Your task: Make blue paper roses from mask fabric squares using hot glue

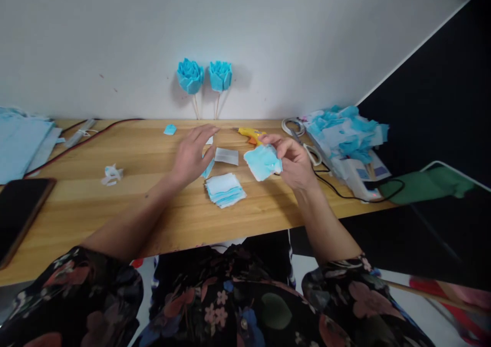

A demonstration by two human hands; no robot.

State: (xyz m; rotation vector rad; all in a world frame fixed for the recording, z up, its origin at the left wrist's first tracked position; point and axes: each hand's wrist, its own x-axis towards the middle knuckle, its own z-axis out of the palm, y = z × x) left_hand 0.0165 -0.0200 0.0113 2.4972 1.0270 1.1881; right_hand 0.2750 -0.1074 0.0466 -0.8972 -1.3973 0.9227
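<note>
Currently, blue sheet (262, 164) in right hand (296, 164)

Its fingers (286, 145) are clamped on the sheet, which spreads left of them. On the left hand (187, 156), thumb and fingers are apart; a stack (224, 190) lies between both hands' fingers, nearer the body.

We have a phone (23, 211) far left on the table (84, 214), a stack of squares (225, 190) midway, a glue gun (248, 132) behind, two flowers (191, 77) by the wall (291, 45).

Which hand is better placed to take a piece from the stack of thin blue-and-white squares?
Probably the left hand: it looks open and empty, near the stack, while the right hand holds a crinkled pale-blue piece.
</note>
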